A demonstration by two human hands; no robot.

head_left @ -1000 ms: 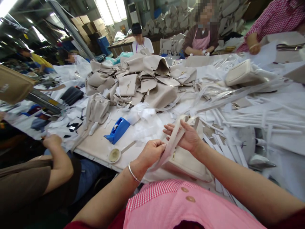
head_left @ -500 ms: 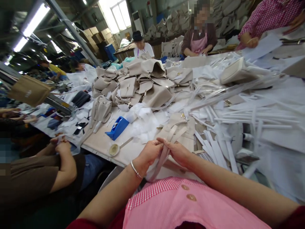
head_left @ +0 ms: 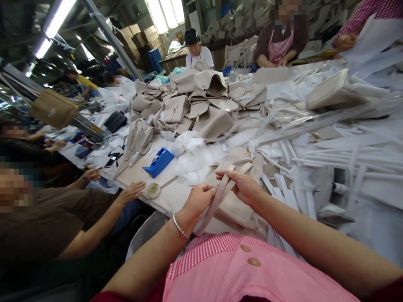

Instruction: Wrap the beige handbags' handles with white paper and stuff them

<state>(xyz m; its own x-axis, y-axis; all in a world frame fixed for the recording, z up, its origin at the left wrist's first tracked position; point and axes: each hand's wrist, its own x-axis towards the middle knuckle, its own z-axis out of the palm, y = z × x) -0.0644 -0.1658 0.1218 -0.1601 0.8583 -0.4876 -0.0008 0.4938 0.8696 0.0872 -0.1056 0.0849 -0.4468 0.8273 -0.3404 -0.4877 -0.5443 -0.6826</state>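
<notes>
A beige bag strap runs in a loop between my hands over a beige bag at the table's near edge. My left hand, with a silver bangle at the wrist, pinches the strap. Farther along it, my right hand grips the strap between thumb and fingers. Beyond my hands lies the bag's beige flap with a gold clasp. Part of the bag is hidden behind my hands and forearms.
A blue tape dispenser and a small round dish stand to the left, a co-worker's hand beside the dish. Beige bags are heaped farther back. White strips and plastic wrap cover the right side.
My right hand has slid up and away along the strap, apart from my left. More of the bag shows below. The co-worker at left has reached a hand toward the dish.
</notes>
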